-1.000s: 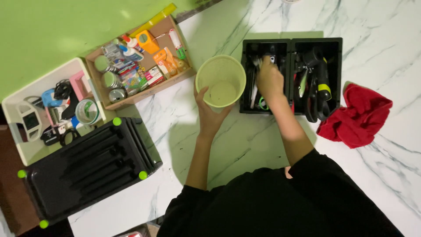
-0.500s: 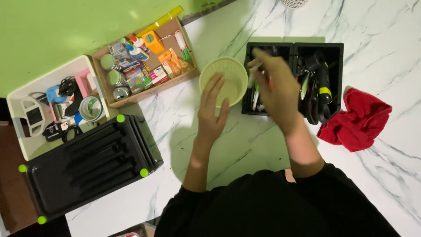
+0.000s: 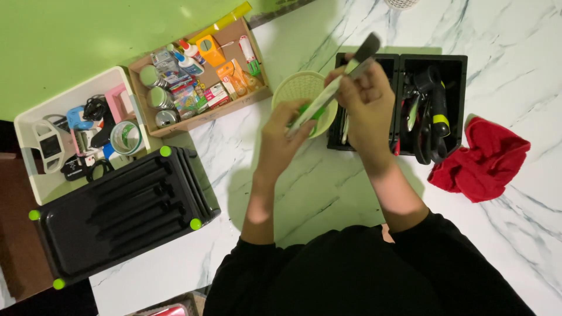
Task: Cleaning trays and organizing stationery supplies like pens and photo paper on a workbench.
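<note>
At the far left, a white plastic bin [image 3: 35, 175] of tape rolls and small gadgets stands on the white marbled surface [image 3: 328, 193], with a black slotted tray with green corner knobs [image 3: 117, 216] just below it. Next along, an open brown cardboard box [image 3: 260, 93] holds glue bottles, tins and small packets.

The left hand [image 3: 281, 137] is raised above the surface, its fingers closed around the lower end of a long, flat tool with a silvery blade and a black tip [image 3: 336, 85]; a bit of green shows at that end. A pale green round woven basket [image 3: 301, 88] lies beneath the tool, just beside a black two-compartment plastic organiser [image 3: 456, 64] of dark-handled tools.

The tool's long axis runs diagonally, from the left hand at lower left up to the black tip at upper right. The right hand [image 3: 366, 108] pinches the tool's upper part between thumb and fingers, so the tool spans both hands, held above the basket and the organiser's left edge.

At the far right, a crumpled red cloth [image 3: 483, 161] lies on the surface, touching the organiser's corner.
</note>
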